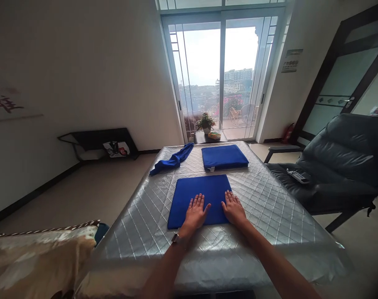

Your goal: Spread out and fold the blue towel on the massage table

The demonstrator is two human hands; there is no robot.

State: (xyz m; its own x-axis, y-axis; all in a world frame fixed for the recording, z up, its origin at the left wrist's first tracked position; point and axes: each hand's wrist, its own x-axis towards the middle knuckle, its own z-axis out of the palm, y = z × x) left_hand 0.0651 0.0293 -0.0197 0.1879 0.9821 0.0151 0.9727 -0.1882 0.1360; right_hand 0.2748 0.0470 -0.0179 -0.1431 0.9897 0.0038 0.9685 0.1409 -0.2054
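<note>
Two hands are laid flat, palms down and fingers spread wide, with nothing gripped: the left hand (196,211) and the right hand (234,207) are pressed side by side on the near half of a folded blue cloth (191,189), the thumbs almost meeting. A watch (175,238) is worn on the left wrist. The cloth is spread square on the silver quilted surface (269,195), close to its near edge and roughly centred. The work appears to be the smoothing of this fold, and it is judged best done with even, light pressure – palms swept from the middle out to the edges, so that air and creases are pushed off rather than trapped, and the cloth is not dragged across the slick cover. Corners should be checked for alignment before the hands are lifted. Farther off, a second folded blue cloth (223,157) is seen – and to its left a crumpled blue cloth (173,160). A black chair (341,162) is placed just beside the surface on the right.
</note>
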